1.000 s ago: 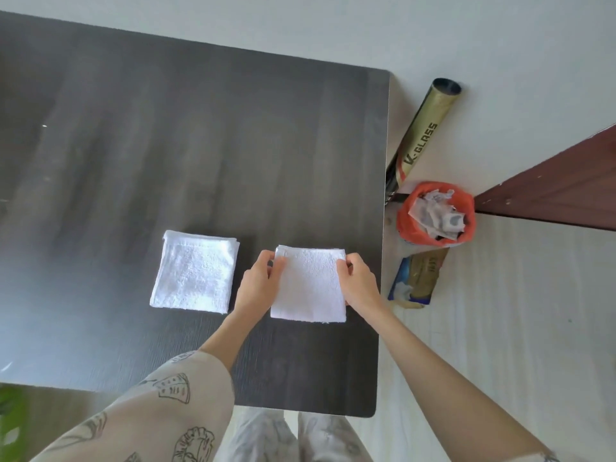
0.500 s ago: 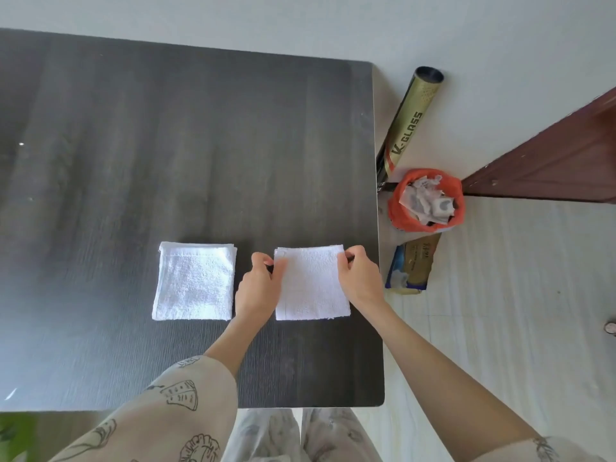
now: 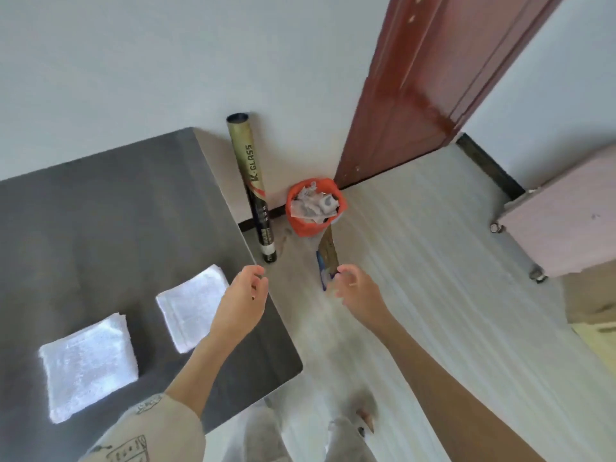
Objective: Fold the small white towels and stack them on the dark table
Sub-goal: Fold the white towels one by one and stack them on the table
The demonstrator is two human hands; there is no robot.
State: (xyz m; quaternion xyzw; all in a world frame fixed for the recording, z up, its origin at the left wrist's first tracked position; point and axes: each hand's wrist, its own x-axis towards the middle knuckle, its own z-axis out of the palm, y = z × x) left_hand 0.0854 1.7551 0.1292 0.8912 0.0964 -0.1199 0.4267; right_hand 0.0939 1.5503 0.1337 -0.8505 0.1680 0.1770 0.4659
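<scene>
Fingers [image 3: 256, 273] of left hand [image 3: 241, 303] loosely curled, grasping nothing, above desk [image 3: 110, 208] edge; right hand [image 3: 355, 288] likewise released over floor. Two folded white towels [image 3: 88, 365] [image 3: 193, 306] lie side by side, apart. Beyond: K-GLASS tube [image 3: 251, 181], orange waste bin [image 3: 315, 206], brown door [image 3: 410, 81].

soft, even daylight is filling the view; motion blur is smearing everything, and glare is washing out the dark table [image 3: 100, 211].
</scene>
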